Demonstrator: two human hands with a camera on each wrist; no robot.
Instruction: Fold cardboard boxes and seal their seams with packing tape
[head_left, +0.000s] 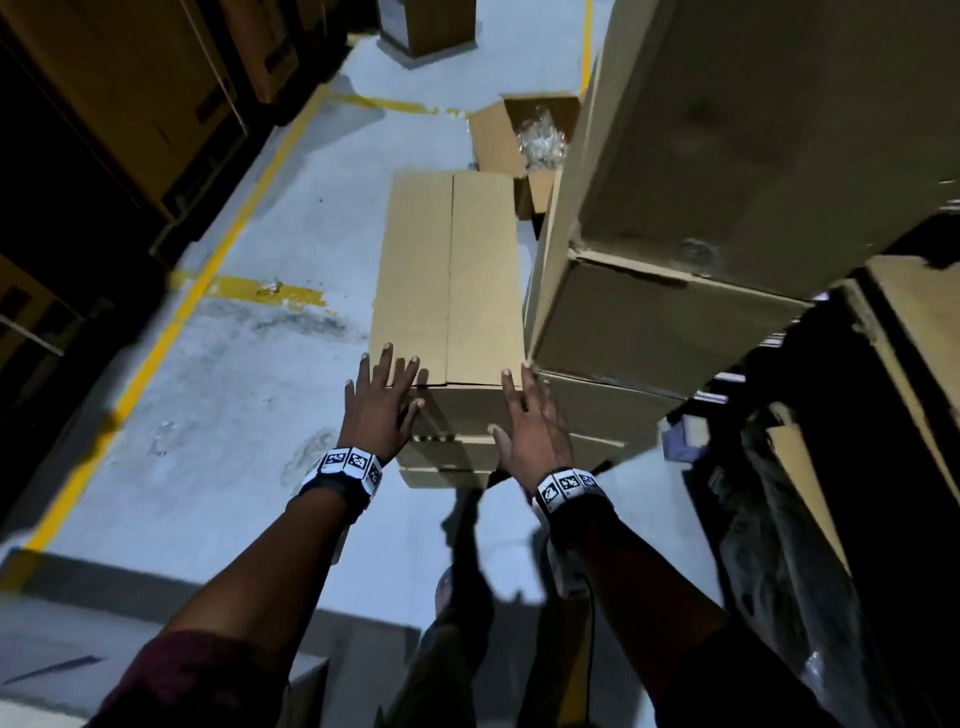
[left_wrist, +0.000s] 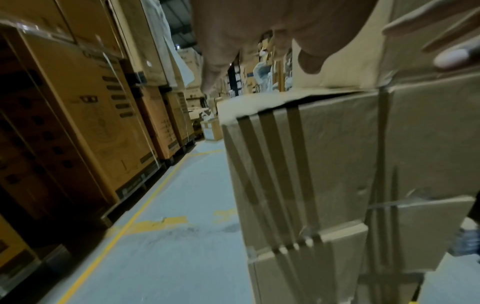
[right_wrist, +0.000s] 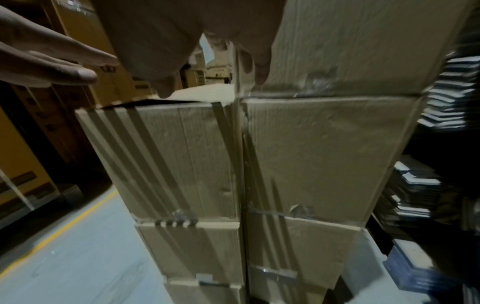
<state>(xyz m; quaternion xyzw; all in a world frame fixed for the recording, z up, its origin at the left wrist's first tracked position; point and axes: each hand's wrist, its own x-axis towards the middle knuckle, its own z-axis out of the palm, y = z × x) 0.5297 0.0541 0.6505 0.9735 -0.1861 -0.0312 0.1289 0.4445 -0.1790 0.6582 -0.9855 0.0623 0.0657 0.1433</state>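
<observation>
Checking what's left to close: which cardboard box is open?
The small box on the floor beyond the stack, flaps up with clear plastic inside; the stacked boxes show closed tops.

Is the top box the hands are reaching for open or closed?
Closed. The top box has both flaps folded flat, meeting along a middle seam; tape there cannot be seen.

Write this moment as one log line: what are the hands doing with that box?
left hand: open, above top box near edge | right hand: open, same | flaps: closed, centre seam untaped | tape: not visible
</observation>
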